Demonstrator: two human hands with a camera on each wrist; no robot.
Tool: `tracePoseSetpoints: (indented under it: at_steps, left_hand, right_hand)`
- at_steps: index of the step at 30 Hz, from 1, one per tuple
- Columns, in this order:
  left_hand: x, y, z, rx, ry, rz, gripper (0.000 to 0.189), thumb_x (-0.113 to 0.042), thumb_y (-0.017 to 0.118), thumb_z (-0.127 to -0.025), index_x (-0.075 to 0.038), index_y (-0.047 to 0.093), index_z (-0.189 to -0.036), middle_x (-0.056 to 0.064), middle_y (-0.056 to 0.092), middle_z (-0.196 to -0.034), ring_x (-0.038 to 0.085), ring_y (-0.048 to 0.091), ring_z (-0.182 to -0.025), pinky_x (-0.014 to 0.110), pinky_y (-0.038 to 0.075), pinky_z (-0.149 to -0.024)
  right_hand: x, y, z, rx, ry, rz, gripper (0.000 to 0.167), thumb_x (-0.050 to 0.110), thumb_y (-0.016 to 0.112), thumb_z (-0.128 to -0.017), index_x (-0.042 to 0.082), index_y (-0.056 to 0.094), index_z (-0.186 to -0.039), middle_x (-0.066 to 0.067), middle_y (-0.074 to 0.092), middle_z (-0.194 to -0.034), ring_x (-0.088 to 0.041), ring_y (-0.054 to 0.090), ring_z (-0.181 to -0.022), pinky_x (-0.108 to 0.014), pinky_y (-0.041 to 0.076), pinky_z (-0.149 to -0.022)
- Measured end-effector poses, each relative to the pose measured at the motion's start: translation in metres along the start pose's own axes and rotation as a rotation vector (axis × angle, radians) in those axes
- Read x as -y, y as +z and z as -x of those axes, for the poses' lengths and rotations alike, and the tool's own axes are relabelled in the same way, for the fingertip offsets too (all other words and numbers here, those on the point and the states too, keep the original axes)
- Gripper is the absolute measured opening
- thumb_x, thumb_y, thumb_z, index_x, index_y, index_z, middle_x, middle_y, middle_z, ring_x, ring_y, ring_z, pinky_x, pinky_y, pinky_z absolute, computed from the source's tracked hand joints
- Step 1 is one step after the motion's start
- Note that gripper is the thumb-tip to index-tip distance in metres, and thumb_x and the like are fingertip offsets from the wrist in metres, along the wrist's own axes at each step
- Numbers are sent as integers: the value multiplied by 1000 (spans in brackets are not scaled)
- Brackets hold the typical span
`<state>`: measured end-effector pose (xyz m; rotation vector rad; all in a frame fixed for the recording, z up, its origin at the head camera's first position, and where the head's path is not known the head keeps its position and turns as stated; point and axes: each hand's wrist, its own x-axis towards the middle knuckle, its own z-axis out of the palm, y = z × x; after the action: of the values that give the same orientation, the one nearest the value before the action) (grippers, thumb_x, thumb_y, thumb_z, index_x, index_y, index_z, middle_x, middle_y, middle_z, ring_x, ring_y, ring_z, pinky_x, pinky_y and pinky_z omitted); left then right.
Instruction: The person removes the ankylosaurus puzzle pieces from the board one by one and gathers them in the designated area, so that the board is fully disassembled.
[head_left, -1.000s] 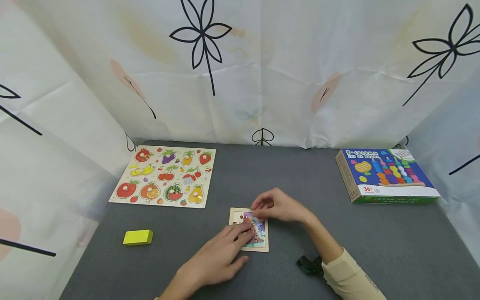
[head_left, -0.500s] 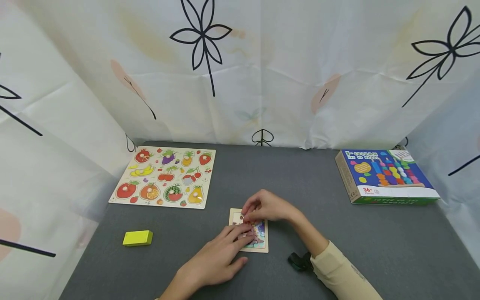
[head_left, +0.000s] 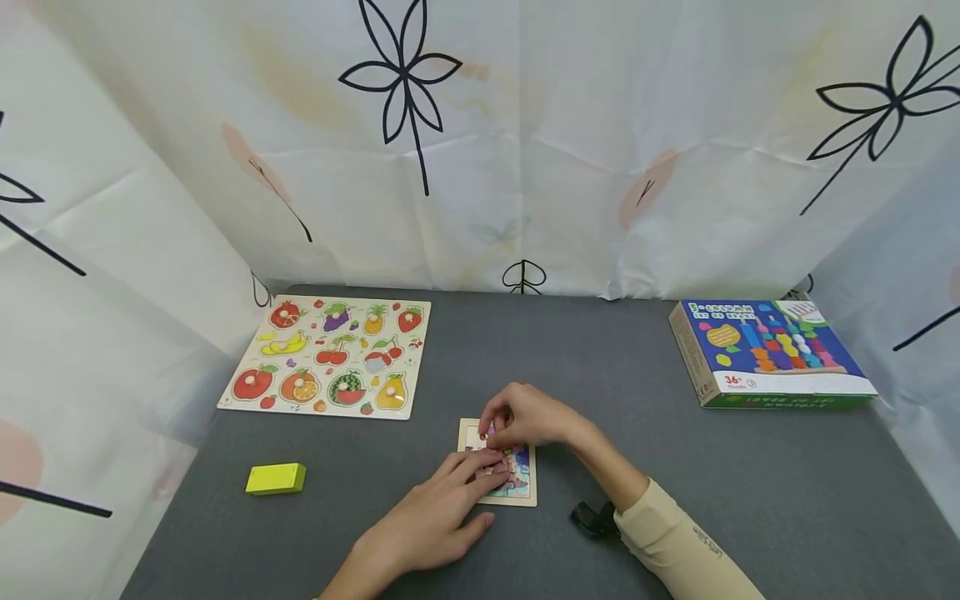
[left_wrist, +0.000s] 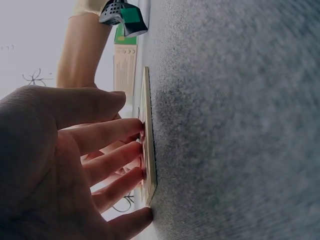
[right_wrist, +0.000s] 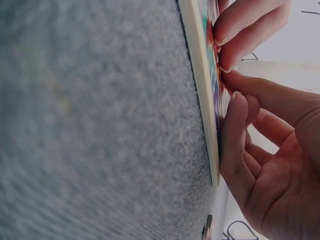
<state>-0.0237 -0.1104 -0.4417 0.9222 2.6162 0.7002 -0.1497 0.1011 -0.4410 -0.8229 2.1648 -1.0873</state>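
Note:
A small jigsaw puzzle in a wooden frame point(head_left: 533, 487) lies flat on the dark grey table. My left hand point(head_left: 435, 518) rests its outstretched fingers on the puzzle's lower left part. In the left wrist view, several fingertips touch the face of the puzzle board point(left_wrist: 148, 100). At the upper left of the puzzle, my right hand point(head_left: 529, 415) pinches a small purple and reddish puzzle piece point(head_left: 491, 430), mostly covered by thumb and forefinger. Seen from the right wrist, the thumb and fingers meet close against the puzzle's face point(right_wrist: 217, 95), beside the left fingertips.
A fruit peg puzzle board point(head_left: 360, 354) lies at the back left. In front of it is a yellow-green block point(head_left: 275, 479). A blue toy box point(head_left: 772, 350) stands at the back right. Patterned white cloth point(head_left: 570, 167) hangs around the table. My right wrist carries a black camera point(head_left: 592, 519).
My right hand has moved left across the top of the puzzle, from its upper right to its upper left, and has nearly stopped. The left hand has stayed in place.

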Motion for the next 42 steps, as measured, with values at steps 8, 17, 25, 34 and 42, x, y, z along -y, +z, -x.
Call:
tracePoseSetpoints:
  at_steps: [8,17,25,34,42]
  left_hand:
    - [0,0,0,-5,6,14,53,-25,68,-107,-21,57,-158,-5,44,-168,18,44,-148,45,57,-112]
    - [3,2,-1,-6,7,23,52,-24,67,-107,-21,58,-158,-5,44,-169,18,44,-148,45,55,-115]
    - [3,3,-1,-12,11,15,53,-23,68,-106,-21,58,-158,-5,44,-169,19,43,-149,46,53,-118]
    - [3,3,-2,-36,32,14,52,-22,68,-106,-18,59,-157,-3,43,-171,19,44,-150,46,53,-117]
    - [2,3,-1,-33,22,12,52,-21,68,-106,-19,59,-157,-4,44,-169,20,44,-151,46,52,-119]
  right_hand:
    - [1,2,3,-53,-35,124,7,8,83,-93,9,83,-100,-2,69,-90,-6,58,-78,-18,50,-69]
    - [7,0,7,-82,-36,107,6,7,80,-95,9,82,-100,-3,77,-95,-2,58,-62,-18,50,-61]
    - [6,-6,13,-91,-69,94,10,6,78,-97,6,83,-106,-3,78,-89,-2,61,-66,-18,52,-61]
    - [1,-8,20,-82,-100,91,16,3,78,-97,7,82,-111,-4,78,-92,-3,66,-79,-20,58,-73]
    - [-4,-14,33,-98,-105,-13,19,10,79,-99,8,81,-118,-7,80,-102,-11,72,-87,-26,63,-81]
